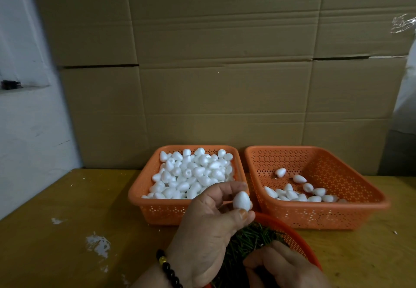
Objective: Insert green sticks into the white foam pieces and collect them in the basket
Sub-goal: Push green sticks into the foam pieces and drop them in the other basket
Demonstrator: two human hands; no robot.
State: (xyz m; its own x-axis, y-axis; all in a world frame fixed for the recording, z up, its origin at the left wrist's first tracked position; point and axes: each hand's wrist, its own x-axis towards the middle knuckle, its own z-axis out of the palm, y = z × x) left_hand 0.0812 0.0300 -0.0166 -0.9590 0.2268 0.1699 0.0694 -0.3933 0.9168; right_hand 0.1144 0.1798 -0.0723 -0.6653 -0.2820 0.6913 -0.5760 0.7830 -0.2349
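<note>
My left hand [209, 227] pinches one white egg-shaped foam piece [242, 201] between thumb and fingers, just above a round orange basket [299, 240] full of green sticks [249, 238]. My right hand [281, 267] reaches down into those sticks with curled fingers; whether it grips one is hidden. Behind stand two square orange baskets: the left basket [157, 209] is heaped with plain foam pieces [191, 175], and the right basket [371, 199] holds several foam pieces [299, 194] along its near side.
The baskets stand on a yellow wooden table [78, 220] with white paint chips. A wall of cardboard boxes [213, 73] rises right behind them. A white wall [27, 130] is at the left. A dark bead bracelet [167, 269] is on my left wrist.
</note>
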